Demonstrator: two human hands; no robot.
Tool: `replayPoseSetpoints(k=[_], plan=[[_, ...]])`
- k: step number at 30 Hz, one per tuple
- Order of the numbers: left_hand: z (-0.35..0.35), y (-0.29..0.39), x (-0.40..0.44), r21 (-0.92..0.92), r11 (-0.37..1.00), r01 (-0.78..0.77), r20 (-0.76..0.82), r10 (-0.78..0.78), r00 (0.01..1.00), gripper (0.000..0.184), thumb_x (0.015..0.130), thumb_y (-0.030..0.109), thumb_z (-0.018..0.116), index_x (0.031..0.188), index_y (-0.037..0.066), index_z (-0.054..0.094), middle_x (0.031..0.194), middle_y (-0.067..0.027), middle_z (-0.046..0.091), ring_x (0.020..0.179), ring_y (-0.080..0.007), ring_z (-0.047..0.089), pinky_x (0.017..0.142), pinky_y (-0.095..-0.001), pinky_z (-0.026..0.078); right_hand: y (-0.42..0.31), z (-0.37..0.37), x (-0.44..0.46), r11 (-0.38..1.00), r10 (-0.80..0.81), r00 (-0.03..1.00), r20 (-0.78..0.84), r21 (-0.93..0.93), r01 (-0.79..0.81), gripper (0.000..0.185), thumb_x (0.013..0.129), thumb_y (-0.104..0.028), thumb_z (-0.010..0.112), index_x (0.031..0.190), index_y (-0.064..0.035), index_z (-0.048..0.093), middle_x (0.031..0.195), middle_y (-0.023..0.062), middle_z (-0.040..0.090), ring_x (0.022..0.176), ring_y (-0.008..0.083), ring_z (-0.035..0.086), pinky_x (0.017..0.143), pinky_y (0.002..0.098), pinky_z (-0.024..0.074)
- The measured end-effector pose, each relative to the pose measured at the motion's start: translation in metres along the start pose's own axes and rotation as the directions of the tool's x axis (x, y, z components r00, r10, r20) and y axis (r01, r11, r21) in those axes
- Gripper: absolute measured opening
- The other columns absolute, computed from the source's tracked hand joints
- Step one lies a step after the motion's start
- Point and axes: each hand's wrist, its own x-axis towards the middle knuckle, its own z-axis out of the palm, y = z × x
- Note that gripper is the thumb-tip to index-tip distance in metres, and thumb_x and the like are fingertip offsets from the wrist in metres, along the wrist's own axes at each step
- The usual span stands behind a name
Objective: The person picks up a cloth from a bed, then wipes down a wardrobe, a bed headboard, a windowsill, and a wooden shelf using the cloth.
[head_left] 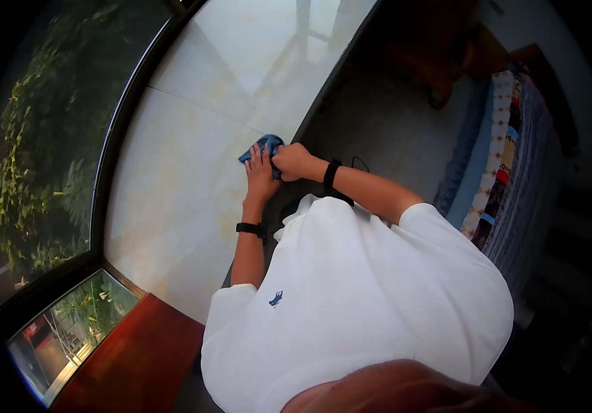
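A blue cloth lies bunched on the pale, glossy tiled ledge, close to the ledge's dark inner edge. My left hand rests on the cloth with its fingers stretched and apart, pressing it against the surface. Right beside it, at the ledge's edge, my right hand is closed in a fist on the cloth's right side. Part of the cloth shows between the two hands and hangs below my right hand. Both wrists wear black bands.
A window with foliage outside runs along the ledge's left side. At the lower left stands a reddish-brown wooden panel. To the right are a bed with patterned bedding and, farther back, dark wooden furniture.
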Motion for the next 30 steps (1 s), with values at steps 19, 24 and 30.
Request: replayPoseSetpoints(k=[19, 24, 30], plan=[[0.006, 0.083, 0.209, 0.101, 0.966, -0.238, 0.315, 0.196, 0.929, 0.105, 0.063, 0.020, 0.074, 0.148, 0.003, 0.014, 0.155, -0.0233, 0.004, 0.144, -0.0395, 0.002, 0.107, -0.0653, 0.011, 0.191, -0.061, -0.007, 0.935, 0.167, 0.980, 0.108, 0.297, -0.192, 0.034, 0.064, -0.015, 0.059, 0.095, -0.0121, 0.071, 0.083, 0.0182, 0.068, 0.079, 0.0365, 0.066, 0.071, 0.0444, 0.0539], [0.026, 0.104, 0.289, -0.015, 0.970, -0.244, 0.103, 0.244, 0.964, 0.098, 0.067, 0.021, 0.071, 0.149, 0.008, 0.018, 0.156, -0.0183, 0.005, 0.145, -0.0340, 0.003, 0.110, -0.0599, 0.002, 0.258, -0.075, -0.004, 0.909, 0.300, 0.951, -0.079, 0.325, -0.260, 0.037, 0.063, -0.015, 0.060, 0.098, -0.0139, 0.072, 0.084, 0.0172, 0.068, 0.080, 0.0367, 0.067, 0.073, 0.0449, 0.0541], [0.041, 0.133, 0.343, 0.183, 0.978, -0.102, 0.031, 0.098, 0.995, 0.090, 0.079, 0.025, 0.064, 0.149, 0.004, 0.011, 0.156, -0.0212, 0.000, 0.145, -0.0360, 0.000, 0.109, -0.0623, 0.004, 0.296, -0.083, -0.002, 0.844, 0.445, 0.890, -0.098, 0.379, -0.380, 0.039, 0.064, -0.014, 0.058, 0.101, -0.0134, 0.071, 0.089, 0.0198, 0.068, 0.085, 0.0369, 0.066, 0.076, 0.0448, 0.0534]])
